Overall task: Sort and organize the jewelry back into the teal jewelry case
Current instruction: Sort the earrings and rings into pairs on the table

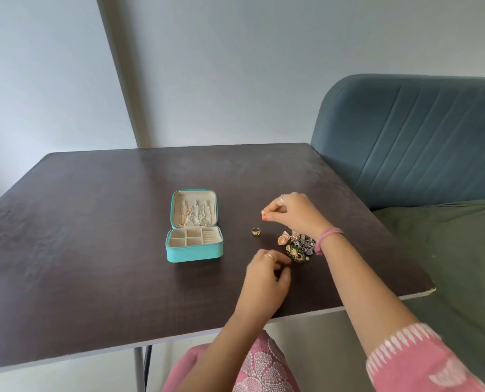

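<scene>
The teal jewelry case (193,254) lies open on the dark table (94,222), with several chains hanging in its lid and bare cream compartments in its base. To its right, a dark-stoned gold ring (256,231) lies alone. A heap of mixed jewelry (296,244) sits further right. My right hand (295,213) hovers above the heap and pinches a small gold piece (263,212) between thumb and fingertips. My left hand (266,274) rests just in front of the heap with its fingers curled; whether it holds anything is hidden.
A blue-grey upholstered sofa back (419,137) and a green cushion (447,250) stand against the table's right side. The table's front edge (179,339) runs close to my lap. Pale walls lie behind.
</scene>
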Motion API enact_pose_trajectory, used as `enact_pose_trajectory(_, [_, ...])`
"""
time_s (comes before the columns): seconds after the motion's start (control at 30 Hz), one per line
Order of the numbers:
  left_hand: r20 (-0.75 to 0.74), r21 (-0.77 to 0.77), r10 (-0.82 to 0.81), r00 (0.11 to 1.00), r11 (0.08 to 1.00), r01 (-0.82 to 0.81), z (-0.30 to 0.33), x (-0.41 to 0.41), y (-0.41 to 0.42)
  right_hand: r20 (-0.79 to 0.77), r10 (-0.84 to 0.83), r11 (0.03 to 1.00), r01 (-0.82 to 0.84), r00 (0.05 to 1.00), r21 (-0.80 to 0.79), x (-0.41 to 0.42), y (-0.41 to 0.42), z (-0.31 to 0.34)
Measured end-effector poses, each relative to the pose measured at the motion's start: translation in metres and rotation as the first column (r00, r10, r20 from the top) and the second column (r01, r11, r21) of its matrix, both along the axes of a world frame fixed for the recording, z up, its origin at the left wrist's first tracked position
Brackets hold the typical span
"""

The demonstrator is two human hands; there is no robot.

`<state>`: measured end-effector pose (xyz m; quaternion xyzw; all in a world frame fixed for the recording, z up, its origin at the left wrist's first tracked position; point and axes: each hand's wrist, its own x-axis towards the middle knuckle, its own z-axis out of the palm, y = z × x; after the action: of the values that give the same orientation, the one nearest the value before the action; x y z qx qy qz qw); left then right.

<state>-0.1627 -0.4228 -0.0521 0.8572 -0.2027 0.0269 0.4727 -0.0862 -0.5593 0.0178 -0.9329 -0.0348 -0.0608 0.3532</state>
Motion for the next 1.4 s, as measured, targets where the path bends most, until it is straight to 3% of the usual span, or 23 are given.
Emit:
enact_pose_trajectory(0.17, [0.075, 0.091, -0.058, 0.996, 0.995, 0.051, -0.006, 0.000, 0.001, -0.120, 0.115, 0.940, -0.147, 0.986, -0.307, 0.038, 0.020, -0.013])
enact_pose_trajectory(0.47, [0.031, 0.092, -0.124, 0.992, 0.988, 0.120, 0.000, 0.003, 0.008, -0.211, 0.172, 0.904, -0.240, 0.962, -0.354, 0.047, 0.018, -0.007])
enact_pose_trajectory(0.67, [0.047, 0.074, -0.109, 0.993, 0.992, 0.105, -0.005, 0.003, 0.016, -0.027, 0.056, 0.979, -0.060, 0.998, -0.194, 0.008, -0.011, 0.003])
enact_pose_trajectory(0.83, [0.004, 0.083, -0.033, 0.999, 0.996, 0.032, -0.003, 0.007, 0.011, 0.056, -0.125, 0.971, 0.134, 0.990, -0.196, -0.049, -0.028, -0.011])
enact_pose_trajectory(1.23, [0.023, 0.271, 0.087, 0.996, 0.958, -0.090, 0.007, 0.019, -0.003, 0.027, -0.225, 0.894, 0.218, 0.974, -0.391, -0.091, -0.028, -0.040])
enact_pose_trajectory(1.4, [0.069, 0.319, 0.083, 0.994, 0.942, -0.101, 0.006, 0.019, -0.005, 0.084, -0.280, 0.906, 0.292, 0.956, -0.306, -0.088, -0.041, -0.036])
